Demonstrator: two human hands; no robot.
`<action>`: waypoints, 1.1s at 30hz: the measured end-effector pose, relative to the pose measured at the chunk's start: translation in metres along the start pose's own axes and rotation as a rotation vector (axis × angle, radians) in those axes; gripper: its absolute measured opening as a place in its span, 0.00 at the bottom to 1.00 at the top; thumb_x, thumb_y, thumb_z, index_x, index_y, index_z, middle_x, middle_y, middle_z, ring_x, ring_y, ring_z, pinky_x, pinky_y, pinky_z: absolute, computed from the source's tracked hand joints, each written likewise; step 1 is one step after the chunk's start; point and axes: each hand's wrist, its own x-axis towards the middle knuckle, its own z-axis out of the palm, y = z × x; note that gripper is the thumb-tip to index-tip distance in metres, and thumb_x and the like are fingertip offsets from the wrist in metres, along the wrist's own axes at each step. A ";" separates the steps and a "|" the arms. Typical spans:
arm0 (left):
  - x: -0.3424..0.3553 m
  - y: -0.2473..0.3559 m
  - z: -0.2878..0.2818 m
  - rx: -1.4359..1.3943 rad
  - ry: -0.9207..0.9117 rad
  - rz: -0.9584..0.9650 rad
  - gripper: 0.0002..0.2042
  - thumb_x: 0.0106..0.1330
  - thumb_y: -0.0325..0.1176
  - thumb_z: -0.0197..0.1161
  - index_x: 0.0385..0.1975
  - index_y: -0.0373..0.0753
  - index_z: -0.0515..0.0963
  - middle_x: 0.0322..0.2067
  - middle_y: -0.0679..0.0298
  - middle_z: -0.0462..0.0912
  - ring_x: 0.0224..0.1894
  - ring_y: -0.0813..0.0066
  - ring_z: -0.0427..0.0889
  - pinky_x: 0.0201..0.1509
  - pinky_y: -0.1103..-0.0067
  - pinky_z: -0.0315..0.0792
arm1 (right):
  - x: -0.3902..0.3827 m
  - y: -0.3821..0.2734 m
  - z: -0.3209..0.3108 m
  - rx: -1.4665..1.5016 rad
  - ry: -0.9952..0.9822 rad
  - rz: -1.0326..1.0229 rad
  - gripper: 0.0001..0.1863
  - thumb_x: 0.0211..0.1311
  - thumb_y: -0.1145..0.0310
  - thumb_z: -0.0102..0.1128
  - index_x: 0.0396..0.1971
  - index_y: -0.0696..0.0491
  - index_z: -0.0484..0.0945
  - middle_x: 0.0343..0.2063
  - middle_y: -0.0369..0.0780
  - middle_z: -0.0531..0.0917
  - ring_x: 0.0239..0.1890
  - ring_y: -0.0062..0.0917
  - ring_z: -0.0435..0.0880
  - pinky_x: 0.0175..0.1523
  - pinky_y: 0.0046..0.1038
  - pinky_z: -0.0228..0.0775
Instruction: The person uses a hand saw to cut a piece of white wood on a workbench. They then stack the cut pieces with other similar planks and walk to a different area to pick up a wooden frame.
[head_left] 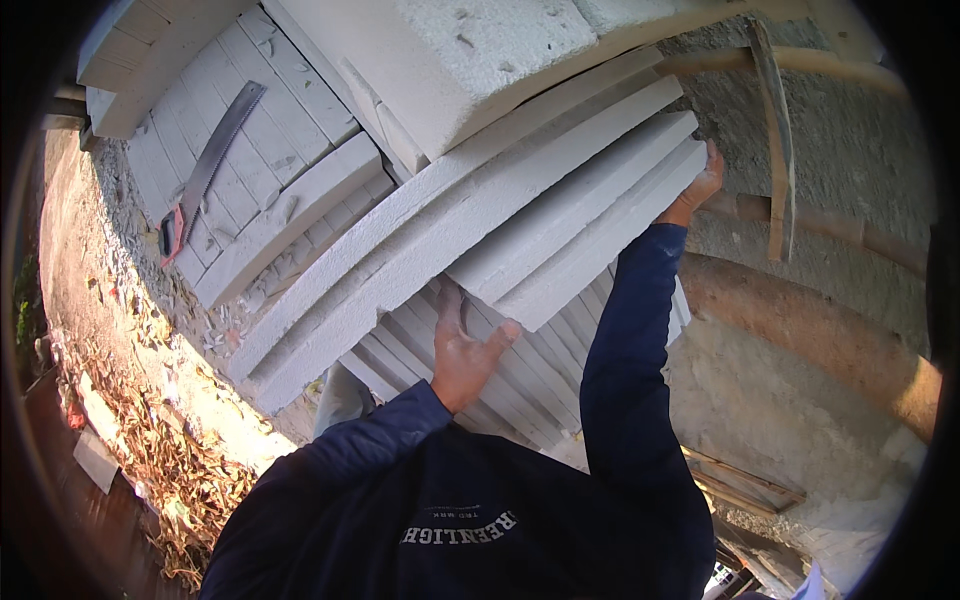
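Observation:
A pale white block [590, 215] with a long step or groove along it lies slantwise between my hands. My right hand [703, 188] is closed around its far right end, with the fingertips partly hidden behind it. At the lower left end, my left hand [468, 350] has its thumb against the corner and its fingers reaching under the block. Just beyond lies a longer white slab [480, 230], also stepped along its length. Below the held block, a row of thin white slabs [530, 385] stands close together.
A handsaw [215, 165] with a red and black handle rests on white slabs at the upper left. A large white block [420, 70] stands at the top. Thick round poles [800, 320] and a wooden strip [773, 140] lie right; dry leaves [170, 450] litter the lower left.

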 end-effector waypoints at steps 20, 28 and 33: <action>0.022 0.017 0.006 -0.099 0.036 -0.092 0.40 0.66 0.44 0.74 0.68 0.26 0.62 0.63 0.54 0.67 0.68 0.64 0.65 0.74 0.69 0.56 | 0.015 0.013 0.023 0.054 0.050 0.022 0.21 0.70 0.58 0.53 0.44 0.65 0.79 0.39 0.50 0.85 0.42 0.38 0.85 0.50 0.39 0.76; 0.000 0.033 -0.036 0.106 -0.024 -0.359 0.45 0.65 0.45 0.75 0.73 0.25 0.57 0.66 0.46 0.71 0.65 0.63 0.74 0.67 0.70 0.69 | -0.037 -0.002 0.028 -0.191 0.344 -0.069 0.44 0.76 0.35 0.42 0.66 0.66 0.68 0.61 0.55 0.76 0.64 0.42 0.76 0.69 0.37 0.66; -0.085 0.041 -0.144 -0.030 -0.451 -0.532 0.32 0.72 0.38 0.67 0.71 0.30 0.65 0.56 0.51 0.83 0.56 0.67 0.84 0.61 0.73 0.77 | -0.123 0.015 0.039 -0.242 0.589 0.023 0.47 0.76 0.33 0.35 0.68 0.67 0.66 0.66 0.55 0.72 0.66 0.45 0.73 0.72 0.39 0.62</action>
